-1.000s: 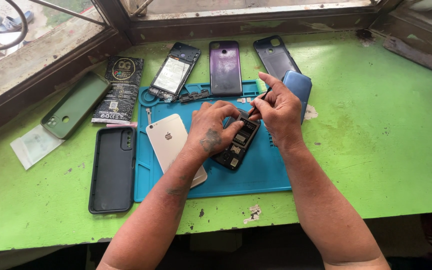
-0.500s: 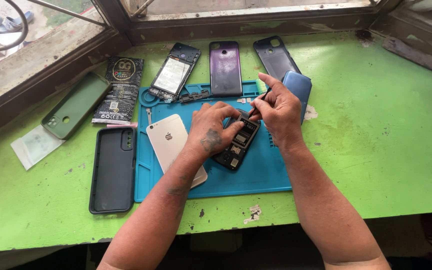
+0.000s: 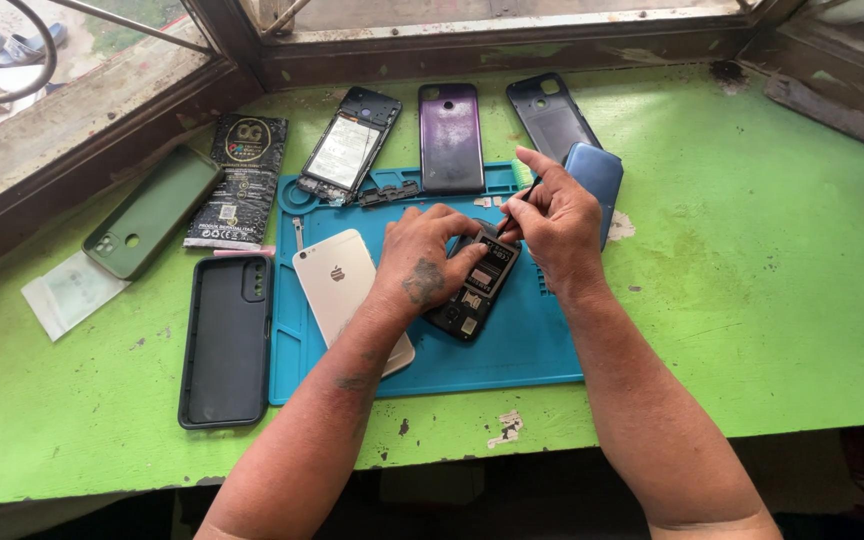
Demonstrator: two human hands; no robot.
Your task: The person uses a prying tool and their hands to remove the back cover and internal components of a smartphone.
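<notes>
Pinching fingers on thin tool, over opened phone

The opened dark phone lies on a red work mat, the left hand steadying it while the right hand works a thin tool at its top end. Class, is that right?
Wrong in one respect: the work mat is blue, not red, as the head view shows. The rest holds: the left hand steadies the opened dark phone while the right hand works a thin tool at its top end.
</notes>
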